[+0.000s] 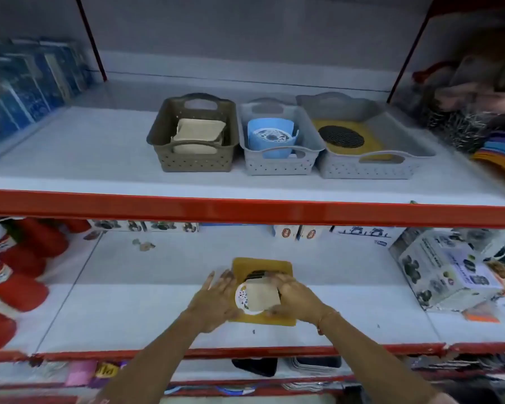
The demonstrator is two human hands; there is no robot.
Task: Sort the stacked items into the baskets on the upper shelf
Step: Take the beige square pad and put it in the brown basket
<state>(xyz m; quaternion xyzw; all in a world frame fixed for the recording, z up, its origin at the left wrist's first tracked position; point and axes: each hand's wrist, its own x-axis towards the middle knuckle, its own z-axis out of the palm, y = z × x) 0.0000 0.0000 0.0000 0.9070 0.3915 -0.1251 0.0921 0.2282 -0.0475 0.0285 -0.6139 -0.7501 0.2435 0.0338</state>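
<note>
Both hands, left [216,298] and right [296,298], clasped the beige pad [263,298] atop the stack; best lifted alone, toward the brown basket [191,158].

Open shelf fronts, crowded sides
Upper shelf [70,158] lies bare left of the three touching baskets [280,147]; its red edge beam [245,209] overhangs the lower shelf.

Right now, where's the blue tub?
In the head view, the blue tub sits in the middle basket on the upper shelf, between the brown basket and the wide grey basket.
</note>
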